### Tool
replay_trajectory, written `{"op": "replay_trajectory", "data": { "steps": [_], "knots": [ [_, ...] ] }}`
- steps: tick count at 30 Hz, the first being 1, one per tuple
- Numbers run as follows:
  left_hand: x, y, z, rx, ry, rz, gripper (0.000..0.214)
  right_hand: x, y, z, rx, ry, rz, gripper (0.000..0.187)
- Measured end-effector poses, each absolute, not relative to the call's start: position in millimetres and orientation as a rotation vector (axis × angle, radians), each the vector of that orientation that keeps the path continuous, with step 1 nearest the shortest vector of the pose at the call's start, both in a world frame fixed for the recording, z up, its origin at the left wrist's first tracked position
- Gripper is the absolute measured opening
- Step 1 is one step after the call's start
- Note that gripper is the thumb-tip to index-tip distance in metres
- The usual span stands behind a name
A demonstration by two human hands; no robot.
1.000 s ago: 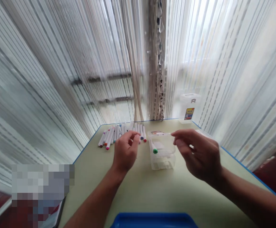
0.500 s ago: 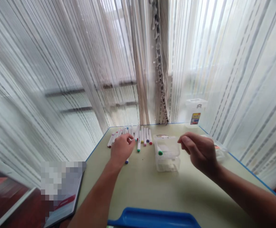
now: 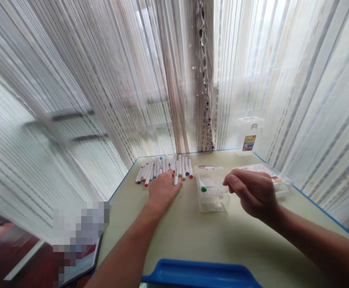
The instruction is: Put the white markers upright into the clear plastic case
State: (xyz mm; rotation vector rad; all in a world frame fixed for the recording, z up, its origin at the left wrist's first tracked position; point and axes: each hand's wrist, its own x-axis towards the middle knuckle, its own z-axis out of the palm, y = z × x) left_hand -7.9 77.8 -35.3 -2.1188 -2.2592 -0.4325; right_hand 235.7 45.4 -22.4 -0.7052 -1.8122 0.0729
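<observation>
Beside the row of white markers [image 3: 150,173], my left hand [image 3: 163,189] is lowered to the table with its thumb spread from the fingers. A green-ended marker [image 3: 176,172] lies between its thumb and forefinger; whether they press on it is unclear. My right hand [image 3: 252,191] is closed, its fingertips at the upper right edge of a clear plastic box [image 3: 214,204], seemingly pinching that edge. Inside the box rests a single marker with a green end [image 3: 203,189].
A clear lidded container [image 3: 248,138] with a label stands at the back right. Behind my right hand lies a clear plastic case or lid [image 3: 278,176]. A blue tray [image 3: 204,272] is at the front edge, a tablet-like screen [image 3: 83,256] at left, and string curtains [image 3: 117,80] hang behind.
My left hand has moved right and down, from above the left markers to the green-ended marker. My right hand stays at the box's edge. The view has shifted slightly.
</observation>
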Motion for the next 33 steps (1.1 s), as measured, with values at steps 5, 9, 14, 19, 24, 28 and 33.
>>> {"op": "replay_trajectory", "data": {
  "steps": [5, 9, 14, 19, 24, 28, 33],
  "knots": [
    [-7.3, 79.8, -33.4, -2.05, -2.264, -0.401, 0.027, 236.4, 44.7, -24.6, -0.716, -1.814, 0.076, 0.034],
    [-15.0, 75.3, -25.0, -1.964, -2.263, -0.479, 0.023, 237.2, 45.2, -25.2, -0.716, -1.813, 0.066, 0.035],
    [-25.5, 74.0, -19.4, -1.884, -2.162, -1.101, 0.015, 237.4, 46.0, -25.5, -0.711, -1.813, 0.069, 0.034],
    [-18.5, 74.0, -22.2, -2.033, -1.819, -1.851, 0.023, 237.7, 49.2, -32.2, -0.722, -1.689, 0.237, 0.019],
    [-3.8, 59.6, -21.7, -2.28, -1.548, -1.875, 0.023, 235.9, 53.7, -35.4, -0.663, -1.52, 0.455, 0.017],
    [6.4, 48.0, -19.5, -2.465, -1.359, -1.78, 0.017, 233.6, 54.6, -31.5, -0.533, -1.449, 0.554, 0.028],
    [13.3, 42.8, -19.0, -2.535, -1.183, -1.761, 0.015, 231.8, 50.8, -27.0, -0.509, -1.415, 0.591, 0.034]
  ]
}}
